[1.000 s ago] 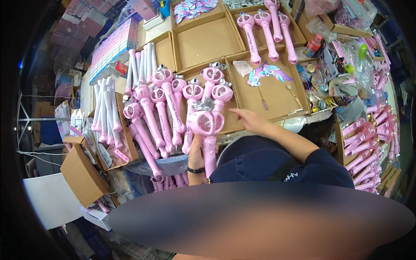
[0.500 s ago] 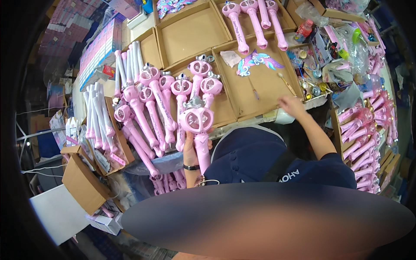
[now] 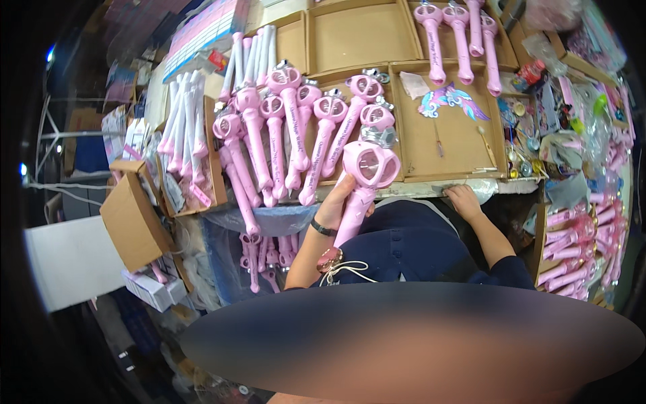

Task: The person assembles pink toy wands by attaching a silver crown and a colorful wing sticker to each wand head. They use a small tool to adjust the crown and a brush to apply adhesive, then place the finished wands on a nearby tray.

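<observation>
A pink toy wand (image 3: 372, 165) with clear windows in its rounded head and a silver top is gripped around its handle by my left hand (image 3: 334, 205). It stands tilted in front of me, head up and away. My right hand (image 3: 463, 200) rests at the table's front edge with its fingers apart, and I see nothing in it. Beyond it, in a shallow cardboard tray (image 3: 417, 161), lie a thin brush (image 3: 439, 139), a second brush (image 3: 486, 146) and a blue-purple wing-shaped cutout (image 3: 454, 101).
Several finished-looking pink wands (image 3: 272, 145) lie to the left of the held one, beside white-and-pink tubes (image 3: 185, 128). More wands (image 3: 457, 44) fill a far tray. At right are small pots (image 3: 518, 108), a red-labelled bottle (image 3: 528, 75) and a box of wands (image 3: 572, 242).
My view has shifted, so the table appears moved right and up. My left hand still holds the wand. My right hand has come back from near the brushes to the table edge.
</observation>
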Demonstrator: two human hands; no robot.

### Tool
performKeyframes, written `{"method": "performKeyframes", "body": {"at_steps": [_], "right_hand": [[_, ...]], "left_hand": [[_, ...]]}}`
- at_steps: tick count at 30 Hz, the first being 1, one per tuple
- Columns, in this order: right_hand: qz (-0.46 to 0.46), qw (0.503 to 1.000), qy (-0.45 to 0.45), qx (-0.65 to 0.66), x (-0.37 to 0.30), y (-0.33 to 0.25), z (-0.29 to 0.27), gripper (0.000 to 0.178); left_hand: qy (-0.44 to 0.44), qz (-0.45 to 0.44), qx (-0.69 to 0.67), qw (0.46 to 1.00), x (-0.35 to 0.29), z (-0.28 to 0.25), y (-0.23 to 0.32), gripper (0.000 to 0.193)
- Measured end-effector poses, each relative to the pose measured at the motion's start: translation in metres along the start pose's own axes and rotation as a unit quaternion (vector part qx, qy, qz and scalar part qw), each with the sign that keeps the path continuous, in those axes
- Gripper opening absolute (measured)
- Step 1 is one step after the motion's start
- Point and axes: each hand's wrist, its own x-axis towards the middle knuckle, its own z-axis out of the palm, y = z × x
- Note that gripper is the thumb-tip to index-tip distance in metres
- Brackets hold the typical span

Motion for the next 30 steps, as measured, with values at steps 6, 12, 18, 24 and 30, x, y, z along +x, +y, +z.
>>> {"method": "performKeyframes", "body": {"at_steps": [6, 12, 18, 24, 30], "right_hand": [[0.059, 0.991, 0.087, 0.083, 0.023, -0.025, -0.03, 0.022], [0.13, 0.836, 0.263, 0.464, 0.112, -0.105, -0.131, 0.016], [-0.162, 0.939, 0.235, 0.19, 0.166, -0.173, -0.23, 0.029], [-0.275, 0.934, 0.186, 0.13, 0.195, -0.185, -0.244, 0.041], [-0.367, 0.928, 0.057, 0.033, 0.195, -0.176, -0.273, 0.025]], "left_hand": [[-0.026, 0.041, 0.057, 0.997, -0.006, 0.008, 0.019, 0.046], [-0.065, 0.046, 0.072, 0.994, -0.019, 0.02, 0.031, 0.048], [-0.051, 0.097, 0.084, 0.99, -0.031, 0.038, 0.03, 0.055], [-0.056, 0.115, 0.05, 0.99, -0.037, 0.042, 0.031, 0.054], [-0.099, -0.002, -0.012, 0.995, -0.042, 0.039, 0.027, 0.055]]}}
